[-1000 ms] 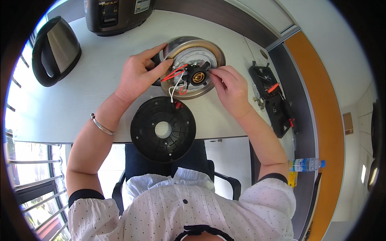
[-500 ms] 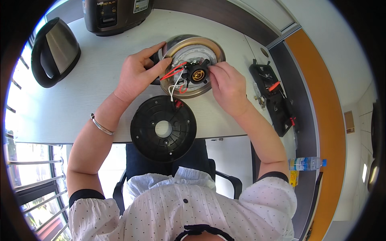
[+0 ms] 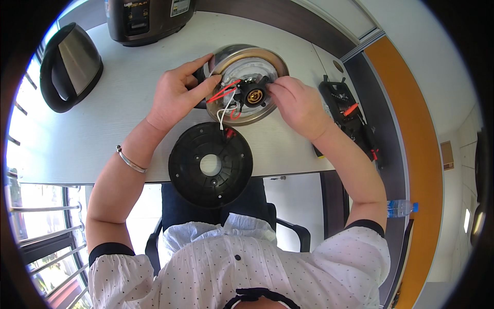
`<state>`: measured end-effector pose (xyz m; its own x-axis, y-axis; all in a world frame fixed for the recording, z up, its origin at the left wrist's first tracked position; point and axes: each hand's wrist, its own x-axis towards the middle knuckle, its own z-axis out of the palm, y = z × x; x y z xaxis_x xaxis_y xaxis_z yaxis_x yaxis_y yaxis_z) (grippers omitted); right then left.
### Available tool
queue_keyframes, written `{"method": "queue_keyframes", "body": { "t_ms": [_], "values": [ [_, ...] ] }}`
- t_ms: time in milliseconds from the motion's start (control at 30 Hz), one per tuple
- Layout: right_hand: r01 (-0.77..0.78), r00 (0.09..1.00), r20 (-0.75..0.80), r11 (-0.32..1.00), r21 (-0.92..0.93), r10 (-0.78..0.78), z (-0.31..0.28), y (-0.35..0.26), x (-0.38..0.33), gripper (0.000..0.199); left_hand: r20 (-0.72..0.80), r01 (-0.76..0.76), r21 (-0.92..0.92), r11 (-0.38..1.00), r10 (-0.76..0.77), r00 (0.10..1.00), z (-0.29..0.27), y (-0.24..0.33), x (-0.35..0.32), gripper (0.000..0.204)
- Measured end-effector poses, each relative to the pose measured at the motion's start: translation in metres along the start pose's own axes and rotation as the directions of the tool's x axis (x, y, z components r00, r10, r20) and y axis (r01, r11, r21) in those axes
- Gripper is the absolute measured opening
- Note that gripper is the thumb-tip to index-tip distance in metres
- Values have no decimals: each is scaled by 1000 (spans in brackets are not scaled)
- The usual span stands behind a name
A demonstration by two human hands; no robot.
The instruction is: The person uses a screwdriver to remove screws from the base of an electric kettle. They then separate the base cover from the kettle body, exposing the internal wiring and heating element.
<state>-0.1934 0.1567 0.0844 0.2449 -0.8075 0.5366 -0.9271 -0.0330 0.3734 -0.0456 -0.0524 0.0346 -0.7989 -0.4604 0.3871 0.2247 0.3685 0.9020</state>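
White desk (image 3: 103,129): black cover (image 3: 211,165) beside kettle base (image 3: 247,85).

blouse (image 3: 242,262): white, dotted | cuffs: dark | left wrist: silver bangle (image 3: 128,160)

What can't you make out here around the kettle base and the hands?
Head view:
- Right hand: fingertips curl over the black connector, so its grip is hidden.
- Left hand: covers the kettle base left rim.
- Wires: ends too small to trace.
- Appliance: cut off by the top edge.
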Motion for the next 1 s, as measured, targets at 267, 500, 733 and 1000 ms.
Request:
{"method": "queue_keyframes", "body": {
  "t_ms": [267, 500, 733, 1000],
  "values": [
    [-229, 973, -53, 972, -48, 226, 3, -22, 2, 20, -10, 11, -16, 1000, -11, 1000, 0, 0, 0, 46],
    [-317, 948, -58, 946, -69, 313, 10, -34, 4, 26, -20, 4, -16, 1000, -4, 1000, 1, 0, 0, 45],
    [-138, 990, 1, 990, -32, 138, 7, -21, -2, 22, 11, 5, 41, 999, -6, 1000, 0, 3, -1, 46],
    [155, 977, 155, 986, -57, -144, -9, -3, 2, 19, 61, -19, 85, 996, 14, 998, -1, 8, -3, 47]
  ]
}}
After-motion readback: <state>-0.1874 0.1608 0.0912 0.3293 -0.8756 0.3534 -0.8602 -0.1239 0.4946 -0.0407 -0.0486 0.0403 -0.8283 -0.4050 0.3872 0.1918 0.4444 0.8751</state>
